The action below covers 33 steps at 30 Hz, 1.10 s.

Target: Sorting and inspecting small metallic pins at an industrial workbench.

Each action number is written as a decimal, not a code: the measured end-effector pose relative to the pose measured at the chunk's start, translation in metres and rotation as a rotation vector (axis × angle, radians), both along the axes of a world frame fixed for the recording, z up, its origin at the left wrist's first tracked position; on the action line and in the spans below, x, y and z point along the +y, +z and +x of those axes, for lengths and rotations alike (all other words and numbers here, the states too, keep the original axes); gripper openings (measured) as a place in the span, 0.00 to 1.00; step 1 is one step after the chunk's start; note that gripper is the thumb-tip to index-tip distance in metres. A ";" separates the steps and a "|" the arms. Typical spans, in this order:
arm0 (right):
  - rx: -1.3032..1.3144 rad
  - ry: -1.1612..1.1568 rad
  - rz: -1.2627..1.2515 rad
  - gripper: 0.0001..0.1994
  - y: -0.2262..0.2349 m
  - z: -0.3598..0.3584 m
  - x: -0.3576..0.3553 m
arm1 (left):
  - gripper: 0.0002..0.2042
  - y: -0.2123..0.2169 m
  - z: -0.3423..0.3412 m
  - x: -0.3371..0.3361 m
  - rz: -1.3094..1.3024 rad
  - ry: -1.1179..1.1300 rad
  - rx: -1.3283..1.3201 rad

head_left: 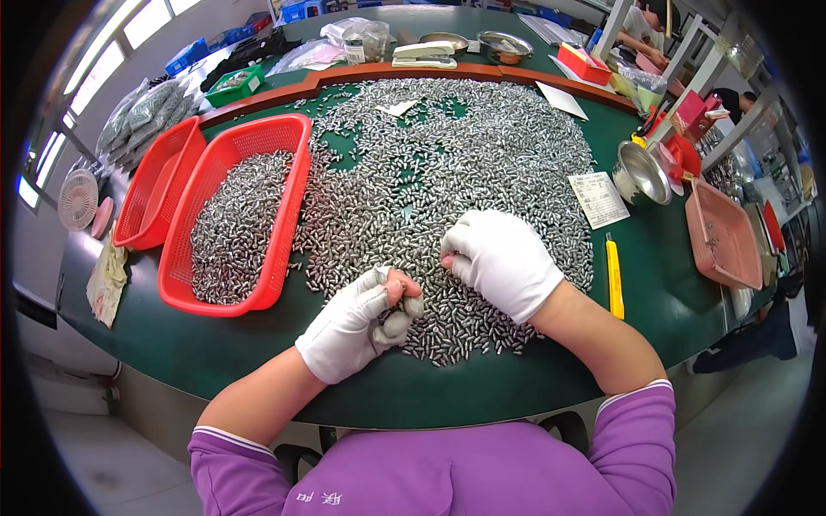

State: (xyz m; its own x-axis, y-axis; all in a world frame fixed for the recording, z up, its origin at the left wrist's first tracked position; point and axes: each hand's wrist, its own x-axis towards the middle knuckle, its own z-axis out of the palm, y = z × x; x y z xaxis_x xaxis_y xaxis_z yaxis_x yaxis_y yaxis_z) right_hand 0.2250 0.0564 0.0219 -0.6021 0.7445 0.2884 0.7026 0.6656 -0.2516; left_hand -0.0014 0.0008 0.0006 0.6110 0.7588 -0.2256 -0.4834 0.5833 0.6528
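Note:
A wide spread of small silvery metal parts covers the middle of the green table. My left hand, in a white glove with bare fingertips, is curled closed at the near edge of the spread, thumb against forefinger; what it holds, if anything, is too small to make out. My right hand, gloved the same way, rests over the parts with its fingers bent down among them. Its fingertips are pinched together and mostly hidden under the hand. To the left, a red plastic basket holds a heap of the same parts.
Another red basket stands at the far left. At right lie a yellow cutter knife, a printed paper slip, a steel bowl and a pink basket. A brown wooden rail borders the back. A co-worker sits beyond.

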 end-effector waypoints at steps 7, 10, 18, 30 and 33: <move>0.348 0.159 -0.077 0.06 0.014 -0.006 -0.005 | 0.13 -0.003 0.000 0.000 -0.014 -0.036 -0.029; 0.562 0.270 -0.271 0.04 0.012 -0.014 -0.012 | 0.16 -0.002 0.002 -0.001 0.011 -0.044 -0.025; 0.552 0.269 -0.209 0.09 0.003 -0.017 -0.012 | 0.10 -0.002 0.001 -0.001 0.000 -0.042 -0.014; -0.126 -0.059 0.025 0.06 -0.005 -0.002 0.003 | 0.10 -0.001 0.002 0.000 0.024 -0.008 -0.033; -0.019 -0.024 0.031 0.05 -0.003 -0.002 0.002 | 0.10 -0.003 -0.001 0.000 0.019 -0.026 -0.021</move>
